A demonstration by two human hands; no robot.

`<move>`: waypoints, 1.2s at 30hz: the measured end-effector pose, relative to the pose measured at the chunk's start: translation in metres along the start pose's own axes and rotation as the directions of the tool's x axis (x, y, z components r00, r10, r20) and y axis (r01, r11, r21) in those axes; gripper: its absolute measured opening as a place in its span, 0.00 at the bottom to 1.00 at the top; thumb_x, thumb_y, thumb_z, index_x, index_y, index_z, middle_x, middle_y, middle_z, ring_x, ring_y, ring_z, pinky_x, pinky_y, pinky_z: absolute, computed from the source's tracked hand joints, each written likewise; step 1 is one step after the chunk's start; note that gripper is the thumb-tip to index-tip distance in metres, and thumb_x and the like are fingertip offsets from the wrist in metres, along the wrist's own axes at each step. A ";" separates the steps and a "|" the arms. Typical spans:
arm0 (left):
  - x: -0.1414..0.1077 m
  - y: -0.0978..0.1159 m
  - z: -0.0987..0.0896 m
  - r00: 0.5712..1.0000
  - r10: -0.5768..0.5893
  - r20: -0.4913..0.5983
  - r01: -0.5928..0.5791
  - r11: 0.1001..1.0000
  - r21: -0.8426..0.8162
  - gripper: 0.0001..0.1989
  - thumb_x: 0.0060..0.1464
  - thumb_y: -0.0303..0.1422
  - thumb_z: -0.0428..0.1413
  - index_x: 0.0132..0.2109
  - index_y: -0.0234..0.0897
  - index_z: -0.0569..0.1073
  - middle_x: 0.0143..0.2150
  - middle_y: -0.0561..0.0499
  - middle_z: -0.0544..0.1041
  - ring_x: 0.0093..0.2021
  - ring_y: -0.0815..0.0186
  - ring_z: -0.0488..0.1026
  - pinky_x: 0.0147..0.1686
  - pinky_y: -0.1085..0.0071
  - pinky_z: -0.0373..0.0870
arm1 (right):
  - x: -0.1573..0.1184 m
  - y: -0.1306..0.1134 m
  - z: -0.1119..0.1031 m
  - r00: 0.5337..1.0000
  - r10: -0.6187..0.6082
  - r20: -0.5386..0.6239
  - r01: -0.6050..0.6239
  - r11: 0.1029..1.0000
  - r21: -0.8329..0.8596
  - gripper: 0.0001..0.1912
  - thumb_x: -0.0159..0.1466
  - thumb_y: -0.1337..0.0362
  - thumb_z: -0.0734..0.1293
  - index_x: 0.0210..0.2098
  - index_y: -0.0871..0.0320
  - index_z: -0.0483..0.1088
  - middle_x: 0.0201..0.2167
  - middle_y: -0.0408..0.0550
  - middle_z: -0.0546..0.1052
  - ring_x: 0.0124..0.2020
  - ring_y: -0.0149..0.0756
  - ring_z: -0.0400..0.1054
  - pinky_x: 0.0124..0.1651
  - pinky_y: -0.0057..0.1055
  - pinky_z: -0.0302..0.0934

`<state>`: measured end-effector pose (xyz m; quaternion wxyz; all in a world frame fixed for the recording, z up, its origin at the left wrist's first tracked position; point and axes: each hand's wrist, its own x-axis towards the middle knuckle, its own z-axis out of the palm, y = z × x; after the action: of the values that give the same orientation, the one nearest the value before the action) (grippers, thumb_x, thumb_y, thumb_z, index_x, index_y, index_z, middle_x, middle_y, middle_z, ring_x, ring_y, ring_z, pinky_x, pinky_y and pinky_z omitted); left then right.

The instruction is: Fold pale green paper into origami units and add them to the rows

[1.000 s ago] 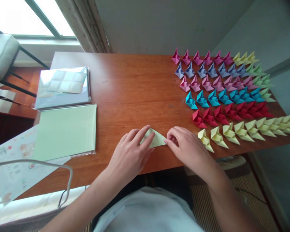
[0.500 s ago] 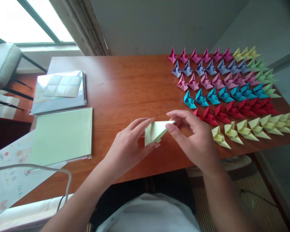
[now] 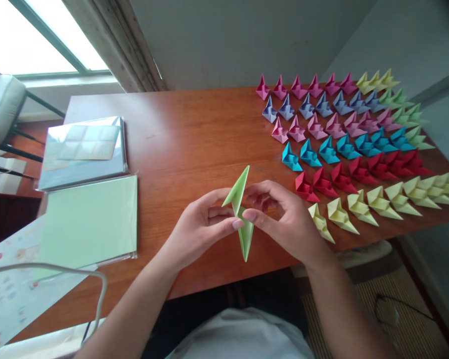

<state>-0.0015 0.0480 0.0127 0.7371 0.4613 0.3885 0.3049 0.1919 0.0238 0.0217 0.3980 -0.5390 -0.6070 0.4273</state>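
Note:
A pale green origami boat (image 3: 247, 232), with one point up and one down, is held above the table between both hands. My left hand (image 3: 198, 224) pinches it from the left, thumb on its near face and fingers behind. My right hand (image 3: 280, 214) grips its right side, the thumb pressed near its middle and the index finger curled behind. Close to the right hand stand a pale yellow origami boat (image 3: 321, 224) and a red origami boat (image 3: 306, 187), the first pieces of their rows.
More folded boats in magenta, lavender, pink, blue (image 3: 292, 158), red, yellow and green fill the table's right side. At left lie a packet of green paper (image 3: 90, 219), a wrapped packet (image 3: 86, 167), a printed sheet (image 3: 7, 289) and a white cable (image 3: 103, 289). A chair (image 3: 3, 109) stands beyond.
The green paper has turned from a flat, sideways triangle to an upright, opened shape with two long points. Both hands have shifted slightly with it, and the view has moved a little.

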 end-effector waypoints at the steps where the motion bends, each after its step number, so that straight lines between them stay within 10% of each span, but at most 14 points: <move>1: 0.000 0.000 0.000 1.000 -0.003 0.000 0.003 1.000 -0.018 0.23 0.54 0.34 0.66 0.55 0.33 0.73 0.55 0.41 0.79 0.50 0.54 0.79 0.52 0.58 0.77 | -0.001 -0.001 0.000 1.000 -0.001 0.010 0.001 1.000 -0.002 0.13 0.64 0.55 0.73 0.45 0.54 0.74 0.42 0.46 0.78 0.41 0.36 0.72 0.43 0.31 0.69; 28: 0.000 -0.001 -0.002 0.998 0.017 -0.059 -0.019 0.999 -0.033 0.26 0.53 0.34 0.67 0.57 0.33 0.72 0.57 0.40 0.77 0.54 0.51 0.76 0.55 0.56 0.73 | -0.014 -0.007 0.010 0.997 -0.075 -0.007 0.072 0.978 -0.193 0.23 0.63 0.72 0.66 0.57 0.52 0.66 0.56 0.51 0.72 0.52 0.40 0.71 0.44 0.31 0.72; 36: -0.004 -0.005 0.004 0.998 0.066 0.002 -0.066 0.997 -0.034 0.22 0.55 0.32 0.65 0.55 0.36 0.69 0.59 0.41 0.74 0.55 0.55 0.75 0.54 0.62 0.73 | -0.010 0.005 0.023 0.987 0.102 -0.123 -0.119 0.983 -0.138 0.20 0.63 0.71 0.65 0.54 0.52 0.70 0.46 0.48 0.80 0.36 0.38 0.76 0.39 0.35 0.73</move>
<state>0.0004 0.0414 0.0102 0.7349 0.4618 0.3668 0.3348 0.1732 0.0118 0.0090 0.3676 -0.6233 -0.5816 0.3717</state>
